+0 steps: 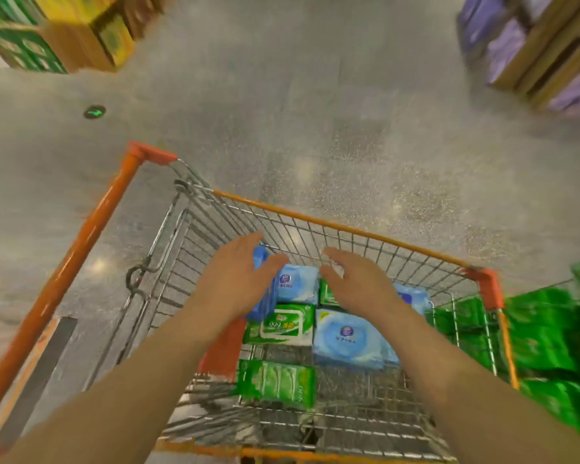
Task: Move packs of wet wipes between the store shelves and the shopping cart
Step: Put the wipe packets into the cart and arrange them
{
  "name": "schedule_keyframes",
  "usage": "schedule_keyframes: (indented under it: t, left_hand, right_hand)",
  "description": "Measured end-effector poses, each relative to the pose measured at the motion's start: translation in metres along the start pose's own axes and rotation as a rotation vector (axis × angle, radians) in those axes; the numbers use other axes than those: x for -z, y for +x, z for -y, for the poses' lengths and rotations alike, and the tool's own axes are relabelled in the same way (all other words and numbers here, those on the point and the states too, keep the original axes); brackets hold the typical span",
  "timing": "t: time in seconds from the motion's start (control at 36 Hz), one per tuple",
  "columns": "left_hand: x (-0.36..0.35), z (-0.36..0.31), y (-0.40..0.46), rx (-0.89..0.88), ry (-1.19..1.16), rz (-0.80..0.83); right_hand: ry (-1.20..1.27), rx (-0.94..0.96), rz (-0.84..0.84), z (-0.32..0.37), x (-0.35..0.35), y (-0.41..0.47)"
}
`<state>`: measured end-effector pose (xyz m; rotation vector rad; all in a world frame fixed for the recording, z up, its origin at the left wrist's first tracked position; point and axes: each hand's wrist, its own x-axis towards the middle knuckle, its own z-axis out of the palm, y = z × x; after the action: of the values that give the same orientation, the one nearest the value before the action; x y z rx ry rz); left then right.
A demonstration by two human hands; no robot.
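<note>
Both forearms reach into the cart (pixel 342 226); left hand (pixel 235 283) and right hand (pixel 355 283) spread, seemingly holding nothing above wipes packs (pixel 345 339).

One shopping cart (pixel 345 229) holds wet wipes: four blue packs (pixel 347 339) and three green packs (pixel 287 324) can be counted, though two hands (pixel 235 279) partly cover them.

We see the cart (pixel 345 227) open on top; wipe packs (pixel 349 339) crowd its floor, wire walls on every side.
</note>
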<state>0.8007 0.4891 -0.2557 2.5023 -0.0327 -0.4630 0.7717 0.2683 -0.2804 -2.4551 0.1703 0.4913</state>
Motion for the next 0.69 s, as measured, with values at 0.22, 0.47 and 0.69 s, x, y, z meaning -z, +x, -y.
schedule_keyframes:
  t: [0.22, 0.47, 0.69]
  left_hand:
    - [0.042, -0.054, -0.028, -0.356, 0.338, 0.03]
    - [0.069, -0.117, -0.066, -0.631, 0.408, 0.075]
    - [0.07, -0.178, -0.138, -0.861, 0.402, 0.128]
  right_hand:
    - [-0.101, -0.037, -0.208, 0.017, 0.079, -0.083]
    - [-0.214, -0.235, -0.399, 0.036, 0.118, -0.199]
    - [-0.23, -0.399, -0.533, 0.048, 0.123, -0.312]
